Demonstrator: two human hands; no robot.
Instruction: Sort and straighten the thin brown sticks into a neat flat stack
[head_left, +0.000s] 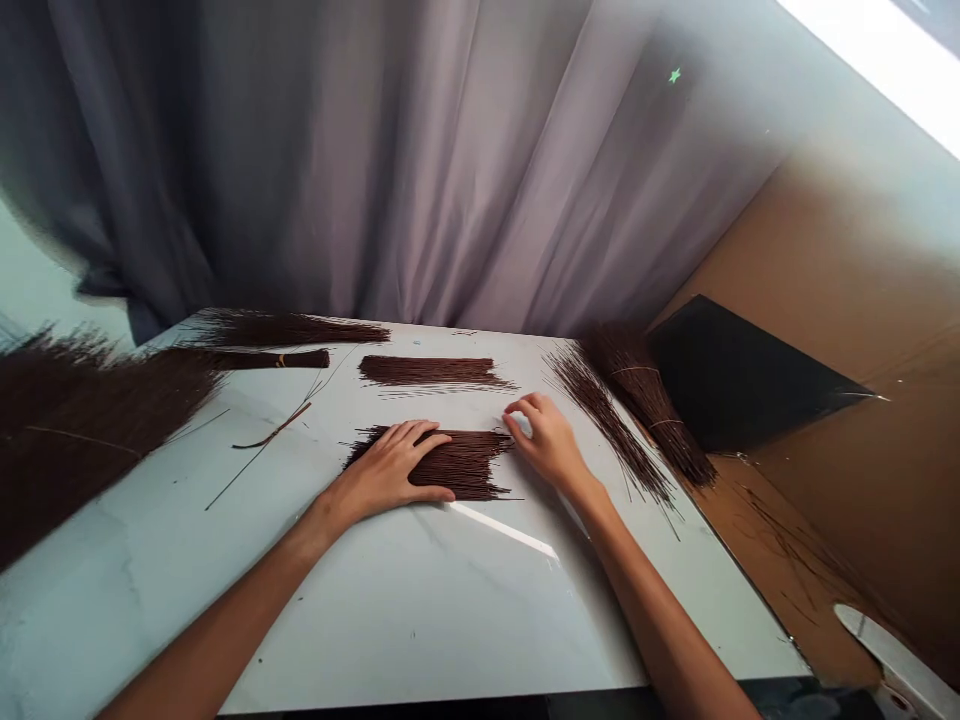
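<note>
A flat layer of thin dark-brown sticks (469,465) lies on the white table in front of me. My left hand (397,460) rests flat across the left part of the layer, fingers spread and thumb along its near edge. At the right end of the same sticks is my right hand (551,435), its thumb and fingertips brought together in a pinch. Whatever those fingertips hold, if anything, is too small to make out. Farther back, a second flat layer of sticks (431,371) lies parallel to the first, with a few strays along its near edge.
A large heap of dark sticks (90,430) covers the table's left side. Behind it lie a tied bundle (300,360) and a loose pile (300,328). Loose sticks (615,430) and a tied bundle (660,410) line the right edge. A grey curtain (420,170) hangs behind.
</note>
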